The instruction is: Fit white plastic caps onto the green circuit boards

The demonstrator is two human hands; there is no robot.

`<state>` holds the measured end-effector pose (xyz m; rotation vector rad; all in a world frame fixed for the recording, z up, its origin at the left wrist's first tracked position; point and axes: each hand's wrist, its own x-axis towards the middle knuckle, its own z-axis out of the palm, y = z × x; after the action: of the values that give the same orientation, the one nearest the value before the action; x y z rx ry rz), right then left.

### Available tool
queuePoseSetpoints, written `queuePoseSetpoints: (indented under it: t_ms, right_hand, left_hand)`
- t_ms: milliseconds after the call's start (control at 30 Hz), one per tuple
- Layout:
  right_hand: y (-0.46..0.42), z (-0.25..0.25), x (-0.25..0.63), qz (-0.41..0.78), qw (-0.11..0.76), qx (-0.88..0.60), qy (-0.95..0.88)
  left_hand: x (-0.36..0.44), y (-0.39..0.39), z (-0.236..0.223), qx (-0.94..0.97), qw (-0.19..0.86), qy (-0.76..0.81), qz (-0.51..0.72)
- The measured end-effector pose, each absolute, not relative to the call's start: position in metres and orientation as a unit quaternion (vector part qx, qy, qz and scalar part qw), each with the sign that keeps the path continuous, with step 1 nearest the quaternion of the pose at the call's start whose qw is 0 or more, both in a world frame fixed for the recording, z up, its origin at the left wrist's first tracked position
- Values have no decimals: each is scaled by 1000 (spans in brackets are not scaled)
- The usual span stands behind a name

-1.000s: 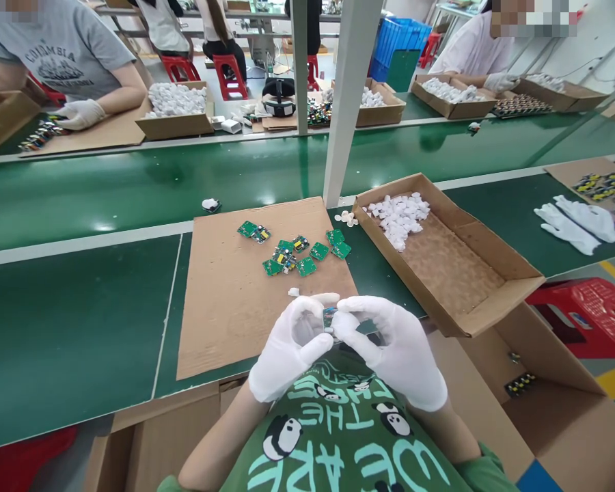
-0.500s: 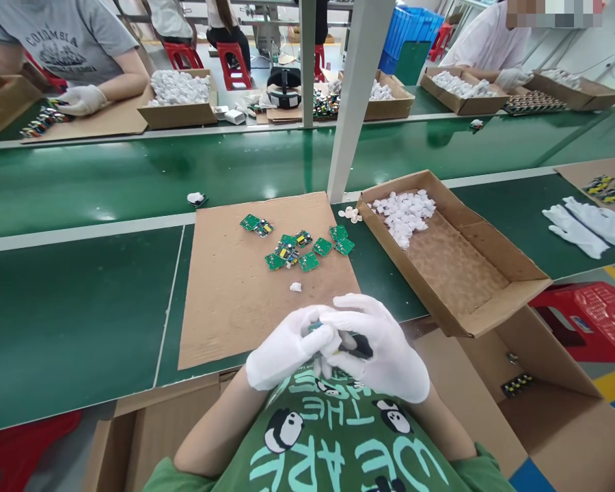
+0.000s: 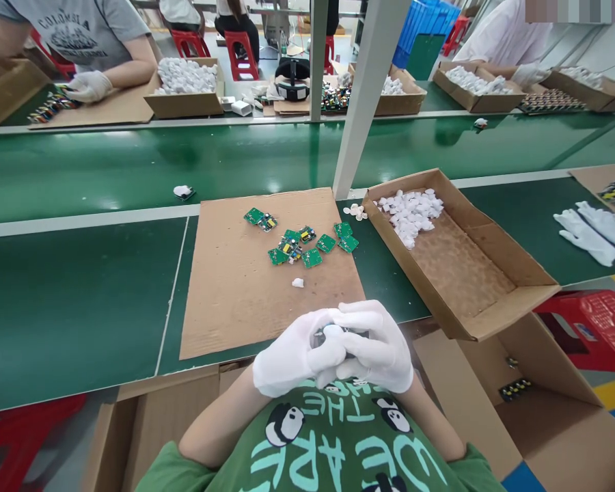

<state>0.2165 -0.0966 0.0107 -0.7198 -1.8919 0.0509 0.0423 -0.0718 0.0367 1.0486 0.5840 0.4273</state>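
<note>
My left hand [image 3: 294, 355] and my right hand [image 3: 382, 348], both in white gloves, meet in front of my shirt. Their fingers are closed around a small circuit board [image 3: 319, 336] with a white part on it; most of it is hidden by the fingers. Beyond the hands, a cardboard sheet [image 3: 225, 301] lies on the green table. On it are several green circuit boards [image 3: 311, 257], some with their components facing up. One small white plastic piece [image 3: 298, 282] lies between those boards and my hands.
At right, an open cardboard box [image 3: 482, 266] holds white plastic pieces [image 3: 410, 212]; small translucent pieces [image 3: 356, 212] lie beside it. White gloves [image 3: 589, 232] rest farther right. A green conveyor [image 3: 236, 160] carries a white-capped board [image 3: 183, 192]. A post [image 3: 366, 102] stands ahead; co-workers sit across.
My hands have drawn closer together, and my right fingers have folded over the held piece. On the conveyor, the white-capped board has shifted left.
</note>
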Motion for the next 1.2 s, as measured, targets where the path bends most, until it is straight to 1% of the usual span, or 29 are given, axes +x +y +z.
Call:
queuePoseSetpoints:
  t_ms: [133,267,367,467,533,567,633,700,800,900,967,1067,1200]
  right_hand:
    - [-100,15,217,27,500,-322,-804]
    - [-101,17,213,58,522,-333,-783]
    - [-101,17,210,32,527,-332,-782]
    - [-102,17,212,2,484,-346,-804]
    - [-100,17,214,19,432,-363,-825]
    - [-99,17,216,35,412,-369,-832]
    - [-97,17,218,73,399,-364,-838]
    - [-94,16,219,103,416,-347,-834]
    - [-93,14,219,123,446,-329,-824]
    - [-95,14,218,112,480,-334,-803]
    - [-97,15,218,85,490,-325,-804]
    - [-100,19,217,42,479,-318,-817]
    - [-103,27,215,51,480,-342,-806]
  left_hand:
    - [44,-71,36,529,778,267,208]
    - [46,-67,39,533,796,209,195]
    - [49,-66,44,556,773,231,202]
    - [51,-66,49,601,713,290,214]
    - [49,-64,51,619,687,315,213]
    - [48,-63,51,620,694,304,205]
    - [44,-60,49,603,731,264,178]
    - [41,-59,47,578,764,244,154]
    - [39,-61,44,559,768,267,161]
    - [40,-63,42,541,794,215,175]
    - [40,-64,41,515,818,185,177]
    - [40,-67,36,464,845,178,196]
    - [40,-72,29,419,868,137,229]
